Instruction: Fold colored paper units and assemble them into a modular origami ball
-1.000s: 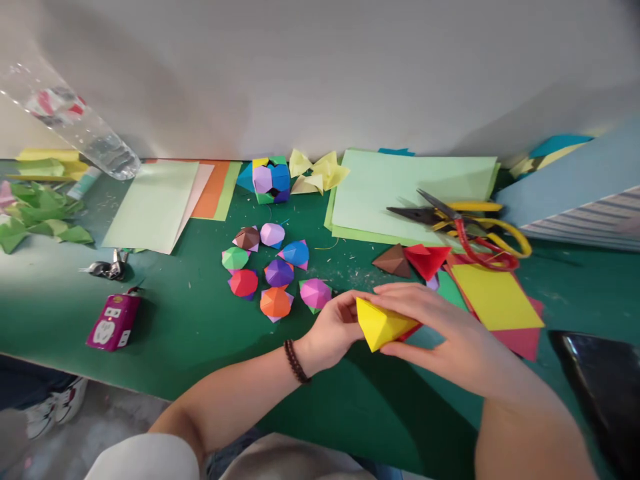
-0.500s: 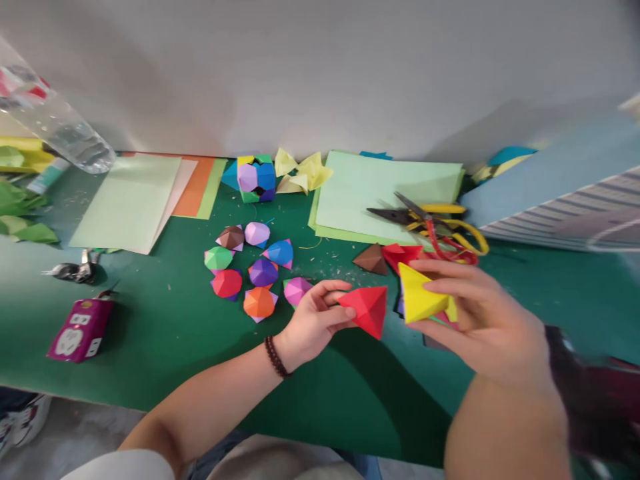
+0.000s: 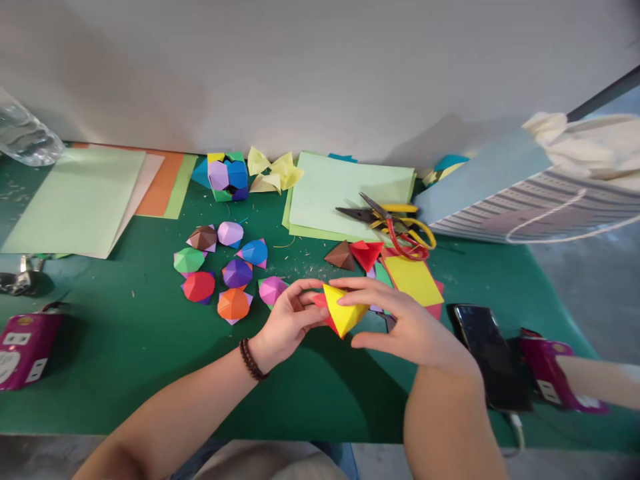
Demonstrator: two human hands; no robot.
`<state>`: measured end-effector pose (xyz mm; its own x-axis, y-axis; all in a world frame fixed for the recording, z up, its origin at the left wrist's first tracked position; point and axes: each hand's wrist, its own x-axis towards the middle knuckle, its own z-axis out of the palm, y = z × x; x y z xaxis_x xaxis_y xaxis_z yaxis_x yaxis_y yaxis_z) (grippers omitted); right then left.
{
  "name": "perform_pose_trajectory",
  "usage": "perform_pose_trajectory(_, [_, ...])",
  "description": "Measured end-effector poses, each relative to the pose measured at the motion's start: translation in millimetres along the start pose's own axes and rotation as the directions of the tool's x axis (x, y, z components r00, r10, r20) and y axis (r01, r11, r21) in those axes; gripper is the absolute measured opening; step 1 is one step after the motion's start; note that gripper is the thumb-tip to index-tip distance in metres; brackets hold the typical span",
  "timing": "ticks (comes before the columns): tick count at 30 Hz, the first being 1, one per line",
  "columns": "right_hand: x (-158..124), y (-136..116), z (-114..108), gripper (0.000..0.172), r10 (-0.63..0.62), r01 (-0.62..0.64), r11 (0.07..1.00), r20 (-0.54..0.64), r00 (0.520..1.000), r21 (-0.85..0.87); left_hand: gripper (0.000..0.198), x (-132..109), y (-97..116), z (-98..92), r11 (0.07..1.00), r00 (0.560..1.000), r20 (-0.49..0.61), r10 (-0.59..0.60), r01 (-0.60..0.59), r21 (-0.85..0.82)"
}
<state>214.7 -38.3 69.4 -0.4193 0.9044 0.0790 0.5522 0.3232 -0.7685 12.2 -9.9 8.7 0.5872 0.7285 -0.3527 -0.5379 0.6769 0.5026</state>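
Observation:
My left hand (image 3: 289,315) holds a red folded-paper pyramid (image 3: 320,301), mostly hidden behind a yellow paper pyramid (image 3: 343,310). My right hand (image 3: 403,317) grips the yellow pyramid from the right, and the two pieces touch between my hands. Just left of my left hand lies a pink origami ball (image 3: 273,290), part of a cluster of several multicoloured paper balls, including an orange one (image 3: 233,304). A brown paper pyramid (image 3: 341,256) and a red one (image 3: 367,255) lie above my hands.
Pliers and red-handled scissors (image 3: 387,223) rest on a green paper stack (image 3: 345,193), near a yellow sheet (image 3: 410,280). A black phone (image 3: 490,357) lies right of my right hand. Beyond it, another person's forearm (image 3: 600,377) reaches past a purple power strip (image 3: 547,370).
The red and yellow pyramids, held apart before, are now pressed together between my hands. The view has swung left, bringing the phone and a striped bag fully into sight.

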Motion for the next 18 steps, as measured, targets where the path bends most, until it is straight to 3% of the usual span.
perform_pose_trajectory(4, [1.7, 1.3, 1.2, 0.024, -0.039, 0.039, 0.999, -0.061, 0.997, 0.005, 0.05, -1.1, 0.2, 0.4, 1.0, 1.0, -0.001, -0.018, 0.018, 0.002])
perform_pose_trajectory(9, [3.4, -1.0, 3.4, 0.038, -0.007, 0.003, 0.998, -0.054, 0.999, -0.069, 0.044, -1.2, 0.3, 1.8, 0.998, 0.999, 0.004, -0.033, 0.034, -0.059])
perform_pose_trajectory(18, [5.0, -0.7, 10.5, 0.031, 0.049, -0.07, 0.977, -0.108, 0.993, -0.203, 0.049, -1.9, -1.4, 5.5, 0.992, 0.993, 0.057, 0.101, -0.105, 0.069])
